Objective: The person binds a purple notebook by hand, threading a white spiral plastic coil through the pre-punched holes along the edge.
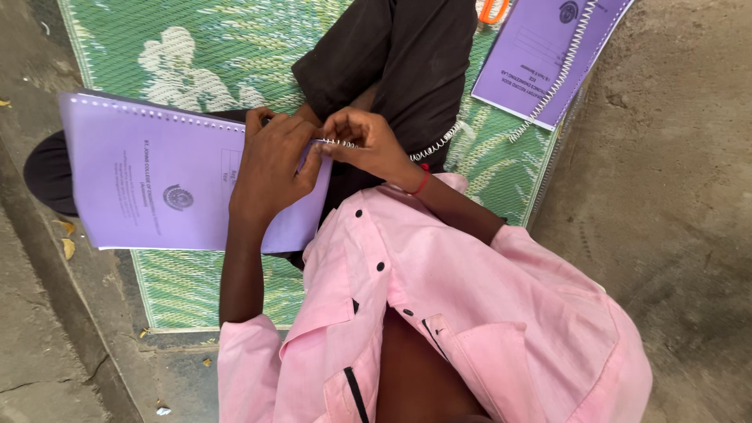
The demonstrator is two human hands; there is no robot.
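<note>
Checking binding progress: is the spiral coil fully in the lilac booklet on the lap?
Partly in: coil trails loose past the booklet edge, pinched by both hands.

My knee (pixel 392 55) crowds the booklet's (pixel 157 184) punched edge. The mat (pixel 196 47) above it lies open. A second booklet (pixel 533 55) blocks the far right.

On my feed I've got a pale pink shirt (pixel 470 313), open at the front, with small dark buttons and the sleeves rolled up past the elbows. Dark trousers (pixel 407 55) below that. There's a thin red band (pixel 421 183) round the right wrist, bare forearms otherwise.
</note>
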